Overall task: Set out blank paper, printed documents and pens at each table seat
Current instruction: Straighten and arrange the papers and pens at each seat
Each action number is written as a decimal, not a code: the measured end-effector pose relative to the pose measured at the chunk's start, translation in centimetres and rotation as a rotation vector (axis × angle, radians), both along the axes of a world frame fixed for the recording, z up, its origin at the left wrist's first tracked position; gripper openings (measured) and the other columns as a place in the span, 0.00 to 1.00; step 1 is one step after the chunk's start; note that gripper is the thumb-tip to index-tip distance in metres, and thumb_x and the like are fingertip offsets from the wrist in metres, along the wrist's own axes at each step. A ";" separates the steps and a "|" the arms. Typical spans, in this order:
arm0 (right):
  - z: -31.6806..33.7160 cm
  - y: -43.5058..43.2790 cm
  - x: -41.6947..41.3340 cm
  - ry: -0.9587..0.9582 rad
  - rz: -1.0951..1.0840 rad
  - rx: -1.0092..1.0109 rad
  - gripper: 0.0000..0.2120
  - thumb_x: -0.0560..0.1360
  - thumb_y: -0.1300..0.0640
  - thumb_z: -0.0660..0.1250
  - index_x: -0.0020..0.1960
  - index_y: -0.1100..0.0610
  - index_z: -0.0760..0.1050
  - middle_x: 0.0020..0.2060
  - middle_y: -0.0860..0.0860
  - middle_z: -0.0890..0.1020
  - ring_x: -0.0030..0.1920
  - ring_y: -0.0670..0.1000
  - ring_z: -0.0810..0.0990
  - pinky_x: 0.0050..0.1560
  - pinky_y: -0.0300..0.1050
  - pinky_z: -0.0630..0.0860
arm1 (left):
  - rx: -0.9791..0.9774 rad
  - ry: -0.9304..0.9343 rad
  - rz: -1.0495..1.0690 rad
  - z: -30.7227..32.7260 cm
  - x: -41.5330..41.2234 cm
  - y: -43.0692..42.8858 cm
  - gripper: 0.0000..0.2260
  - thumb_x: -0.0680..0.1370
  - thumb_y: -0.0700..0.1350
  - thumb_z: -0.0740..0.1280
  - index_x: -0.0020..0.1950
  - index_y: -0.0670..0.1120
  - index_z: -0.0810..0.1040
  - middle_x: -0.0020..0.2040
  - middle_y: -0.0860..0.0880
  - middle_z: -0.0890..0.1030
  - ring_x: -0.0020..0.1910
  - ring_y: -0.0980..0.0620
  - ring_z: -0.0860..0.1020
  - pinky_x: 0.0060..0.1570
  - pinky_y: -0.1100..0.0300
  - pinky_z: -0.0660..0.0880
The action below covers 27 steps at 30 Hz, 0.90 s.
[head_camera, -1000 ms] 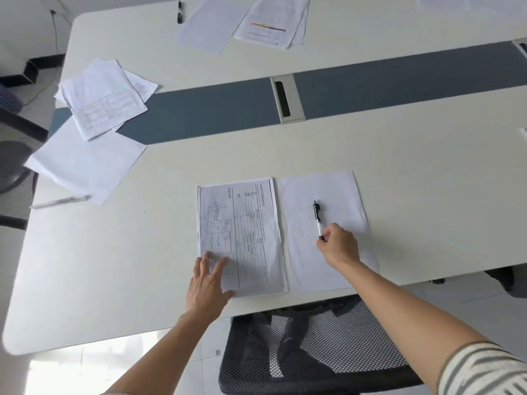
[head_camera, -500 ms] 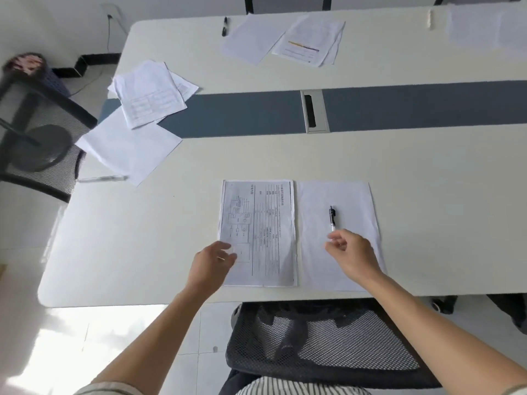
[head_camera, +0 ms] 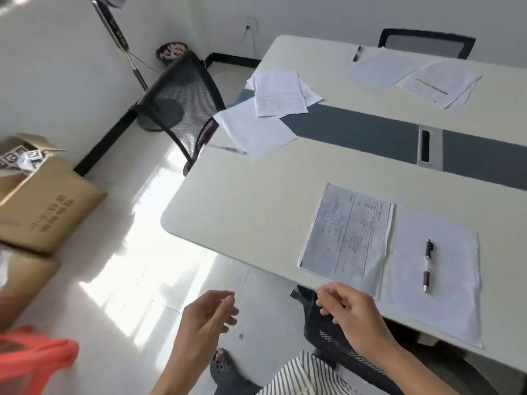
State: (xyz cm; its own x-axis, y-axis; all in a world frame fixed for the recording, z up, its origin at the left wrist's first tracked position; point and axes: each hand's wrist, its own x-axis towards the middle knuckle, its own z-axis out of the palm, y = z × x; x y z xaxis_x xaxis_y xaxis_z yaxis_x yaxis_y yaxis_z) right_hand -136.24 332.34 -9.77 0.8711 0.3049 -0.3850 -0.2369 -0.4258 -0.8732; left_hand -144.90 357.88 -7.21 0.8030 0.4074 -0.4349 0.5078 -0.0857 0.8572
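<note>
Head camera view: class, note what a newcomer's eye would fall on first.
First, the printed document and blank sheet lying side by side at the near edge of the table, a pen resting on the blank sheet. Next, the left hand and right hand, both empty, low in the frame. Then the cardboard box on the floor at left.

This is an office meeting room. A long white conference table [head_camera: 256, 201] has a grey-blue centre strip [head_camera: 356, 129] with a brushed-metal cable hatch [head_camera: 429, 151] set into it, and there is a black mesh-backed office chair [head_camera: 179, 101] at its end and a second black mesh chair [head_camera: 425, 45] at its far side. The nearest seat is laid with a printed form sheet [head_camera: 348, 235], a plain white paper sheet [head_camera: 445, 280] and a dark-capped clear ballpoint pen [head_camera: 427, 265]. Brown cardboard cartons [head_camera: 48, 206] stand on the glossy pale tiled floor [head_camera: 128, 252], and a white wall socket [head_camera: 248, 25] sits in the bare wall.
</note>
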 end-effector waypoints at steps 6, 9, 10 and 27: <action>0.9 12.0 -1.7 -0.024 0.052 0.043 0.15 0.70 0.42 0.67 0.45 0.52 0.82 0.38 0.50 0.85 0.40 0.48 0.84 0.42 0.41 0.77 | -0.004 -0.036 0.092 0.8 -5.7 10.5 0.05 0.78 0.40 0.67 0.47 0.46 0.82 0.38 0.45 0.85 0.35 0.49 0.82 0.37 0.54 0.77; 1.4 18.7 -2.9 -0.032 0.091 0.077 0.14 0.70 0.43 0.67 0.45 0.52 0.82 0.38 0.49 0.85 0.39 0.46 0.83 0.43 0.46 0.78 | 0.045 -0.047 0.108 1.4 -8.3 16.7 0.04 0.77 0.42 0.68 0.47 0.48 0.82 0.39 0.46 0.85 0.36 0.50 0.83 0.38 0.56 0.77; 1.6 20.9 -3.3 -0.029 0.110 0.087 0.14 0.70 0.43 0.67 0.45 0.52 0.82 0.38 0.49 0.85 0.38 0.45 0.83 0.43 0.47 0.77 | 0.059 -0.053 0.131 1.6 -9.1 18.7 0.02 0.77 0.43 0.69 0.47 0.48 0.82 0.39 0.46 0.85 0.36 0.51 0.83 0.38 0.57 0.77; -0.4 45.9 8.8 -0.011 0.125 0.119 0.08 0.72 0.49 0.68 0.42 0.51 0.83 0.37 0.51 0.86 0.37 0.48 0.83 0.39 0.51 0.78 | 0.070 -0.055 0.302 0.7 0.2 43.8 0.13 0.67 0.50 0.68 0.46 0.44 0.82 0.37 0.43 0.85 0.33 0.51 0.82 0.32 0.63 0.76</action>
State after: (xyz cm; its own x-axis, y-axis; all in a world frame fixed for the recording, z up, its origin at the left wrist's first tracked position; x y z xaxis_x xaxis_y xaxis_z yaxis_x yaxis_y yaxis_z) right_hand -127.42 378.23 -10.19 0.8277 0.4539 -0.3299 -0.1785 -0.3444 -0.9217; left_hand -144.71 401.64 -6.49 0.6630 0.6585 -0.3562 0.4721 0.0016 0.8816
